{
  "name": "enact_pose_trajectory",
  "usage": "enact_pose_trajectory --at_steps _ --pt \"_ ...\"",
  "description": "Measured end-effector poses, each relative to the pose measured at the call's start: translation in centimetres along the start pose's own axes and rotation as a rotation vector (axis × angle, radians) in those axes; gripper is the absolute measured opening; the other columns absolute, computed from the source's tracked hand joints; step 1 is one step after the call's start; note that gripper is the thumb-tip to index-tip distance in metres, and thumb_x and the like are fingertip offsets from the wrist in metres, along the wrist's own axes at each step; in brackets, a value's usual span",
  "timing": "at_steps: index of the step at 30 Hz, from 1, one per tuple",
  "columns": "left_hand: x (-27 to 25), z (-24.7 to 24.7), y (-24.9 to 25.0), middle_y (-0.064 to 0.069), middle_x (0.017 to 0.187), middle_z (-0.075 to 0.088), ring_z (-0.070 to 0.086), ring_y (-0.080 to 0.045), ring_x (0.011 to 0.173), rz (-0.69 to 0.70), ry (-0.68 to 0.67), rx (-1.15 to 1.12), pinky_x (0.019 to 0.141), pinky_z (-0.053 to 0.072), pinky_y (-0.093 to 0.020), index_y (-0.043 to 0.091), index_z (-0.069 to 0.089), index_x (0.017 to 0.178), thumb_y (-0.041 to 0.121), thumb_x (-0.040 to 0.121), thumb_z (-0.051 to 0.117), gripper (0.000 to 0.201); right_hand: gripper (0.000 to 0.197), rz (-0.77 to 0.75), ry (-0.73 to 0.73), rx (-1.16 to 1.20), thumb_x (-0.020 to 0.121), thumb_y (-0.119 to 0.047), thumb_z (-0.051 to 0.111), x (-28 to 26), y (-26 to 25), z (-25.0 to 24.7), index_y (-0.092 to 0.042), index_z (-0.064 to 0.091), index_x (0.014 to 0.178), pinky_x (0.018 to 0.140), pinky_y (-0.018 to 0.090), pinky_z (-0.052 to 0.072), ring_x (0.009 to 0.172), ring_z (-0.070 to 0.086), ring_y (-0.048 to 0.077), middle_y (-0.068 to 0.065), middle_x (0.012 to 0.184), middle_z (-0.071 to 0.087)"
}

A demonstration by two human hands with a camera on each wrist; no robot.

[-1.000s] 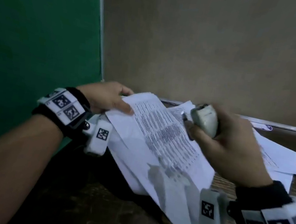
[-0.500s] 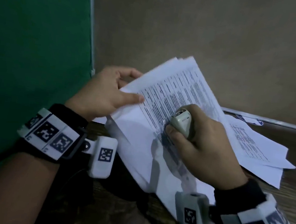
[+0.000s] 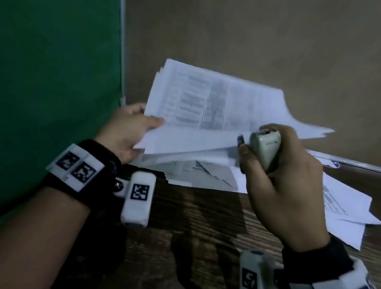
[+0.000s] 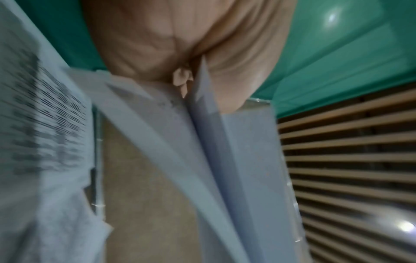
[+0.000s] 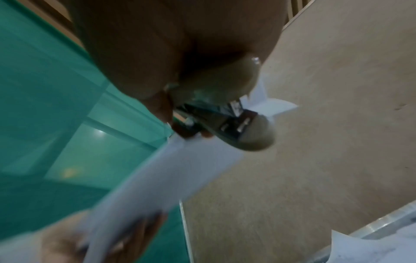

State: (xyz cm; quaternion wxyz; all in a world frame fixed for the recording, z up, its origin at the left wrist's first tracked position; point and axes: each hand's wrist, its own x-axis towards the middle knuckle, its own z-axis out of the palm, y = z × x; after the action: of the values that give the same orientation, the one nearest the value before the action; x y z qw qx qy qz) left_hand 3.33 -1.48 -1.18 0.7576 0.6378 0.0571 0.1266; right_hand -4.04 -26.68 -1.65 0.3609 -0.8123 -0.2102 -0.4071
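Dark wooden table [image 3: 211,219] against brown wall [image 3: 272,33], green panel [image 3: 39,51] at left. Above table, printed sheaf [image 3: 202,102], lower left corner pinched between thumb and fingers of left hand [image 3: 125,131]. Grey stapler [image 3: 265,149] at sheaf's lower edge, right hand [image 3: 282,195] curled round it. Beneath, loose papers [image 3: 345,208].

Hands: 2. There's 1 left hand [image 3: 125,131] left of the stapler [image 3: 264,149], gripping 1 sheaf of printed sheets [image 3: 214,103], & 1 right hand [image 3: 282,195] wrapped round that 1 stapler. Sheets in the sheaf: several, exact no. can't be told; 1 more loose pile of papers [image 3: 345,208] lies below-right of the stapler on 1 wooden table [image 3: 197,230], sheet count unclear too. Also 1 left wrist cam [image 3: 138,198] below-left of the stapler & 1 right wrist cam [image 3: 254,286] below it, so 2 in all, plus 1 green panel [image 3: 43,76] far left of it.
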Motion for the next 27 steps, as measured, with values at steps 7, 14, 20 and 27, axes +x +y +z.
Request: enact_pose_trajectory --at_steps 7,14,20,27 --pt "-0.4 -1.0 -4.6 -0.015 0.096 0.08 0.078 -0.034 0.085 0.004 -0.149 0.389 0.083 0.062 -0.046 0.012 0.072 0.103 -0.001 0.09 0.074 0.018 0.028 0.215 -0.548 -0.135 0.092 -0.043 0.066 -0.5 1.6 0.9 -0.018 0.055 0.086 0.071 0.045 0.049 0.072 0.061 0.022 0.0 0.072 0.068" --pt "-2.8 0.4 -3.7 -0.016 0.098 0.08 0.077 -0.025 0.079 0.051 -0.423 0.325 0.069 0.063 -0.035 0.008 0.071 0.115 -0.004 0.09 0.072 0.028 0.023 0.19 -0.623 -0.082 0.092 -0.039 0.07 -0.9 2.2 2.1 -0.023 0.054 0.09 0.07 0.041 0.049 0.075 0.061 0.02 -0.002 0.075 0.069" --pt "-4.6 1.5 -2.6 -0.017 0.101 0.08 0.075 -0.044 0.096 0.151 -0.485 0.325 0.09 0.06 -0.057 0.015 0.074 0.114 0.0 0.093 0.071 0.027 0.028 0.154 -0.518 -0.087 0.092 -0.046 0.069 -0.9 2.3 2.3 -0.022 0.055 0.087 0.067 0.04 0.048 0.071 0.062 0.023 -0.001 0.069 0.068" --pt "-5.7 2.3 -1.9 -0.006 0.103 0.081 0.078 -0.025 0.096 0.23 -0.491 0.266 0.087 0.063 -0.035 0.017 0.078 0.107 -0.001 0.095 0.066 0.025 0.027 0.022 -0.454 -0.08 0.092 -0.04 0.073 -1.0 2.7 2.5 -0.024 0.054 0.099 0.056 0.014 0.033 0.062 0.045 0.002 -0.015 0.068 0.052"
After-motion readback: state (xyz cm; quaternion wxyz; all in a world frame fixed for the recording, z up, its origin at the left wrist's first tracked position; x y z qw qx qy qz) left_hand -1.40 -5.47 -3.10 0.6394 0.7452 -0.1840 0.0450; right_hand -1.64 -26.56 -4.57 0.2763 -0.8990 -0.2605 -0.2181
